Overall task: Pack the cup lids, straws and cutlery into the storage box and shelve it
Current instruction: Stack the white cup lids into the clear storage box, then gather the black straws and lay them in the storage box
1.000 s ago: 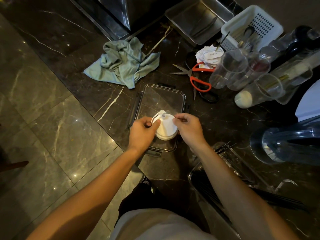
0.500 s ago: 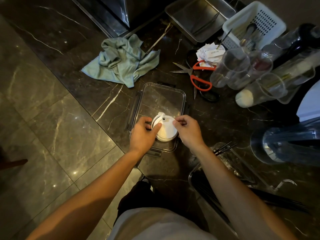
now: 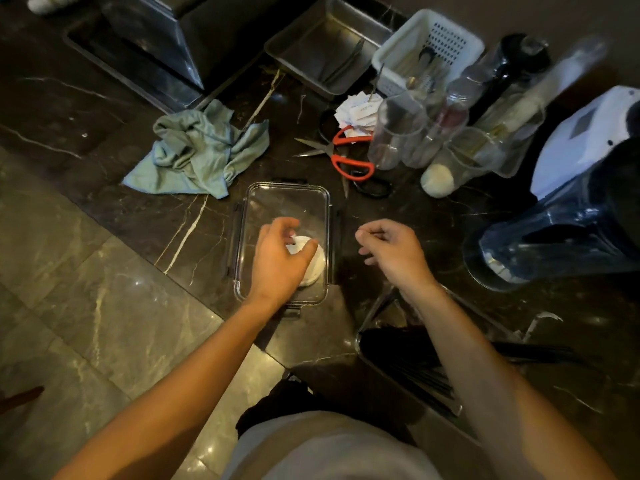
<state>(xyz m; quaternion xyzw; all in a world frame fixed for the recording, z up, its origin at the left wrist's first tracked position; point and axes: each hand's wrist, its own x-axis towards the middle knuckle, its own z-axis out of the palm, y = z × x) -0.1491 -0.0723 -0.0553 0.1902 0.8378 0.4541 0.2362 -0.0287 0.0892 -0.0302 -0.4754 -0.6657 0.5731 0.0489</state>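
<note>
A clear rectangular storage box point(image 3: 287, 202) lies open on the dark marble counter. White cup lids point(image 3: 313, 263) sit stacked in its near right corner. My left hand point(image 3: 278, 258) reaches into the box with fingers and thumb on the top lid. To the right of the box, just outside its rim, my right hand point(image 3: 391, 251) hovers with fingers loosely curled and nothing in it. Black straws point(image 3: 415, 368) lie in a metal tray at the lower right. Cutlery point(image 3: 420, 69) stands in a white basket at the back.
A green cloth point(image 3: 201, 150) lies left of the box. Red-handled scissors point(image 3: 343, 154), clear cups point(image 3: 408, 133), a metal pan point(image 3: 325, 50) and paper slips crowd the back. A dark jug point(image 3: 561, 230) and white appliance point(image 3: 588, 129) stand right. The counter edge runs diagonally at the left.
My right hand let go of the lids and moved right, out of the box. My left hand stayed on the lids and lowered them into the box.
</note>
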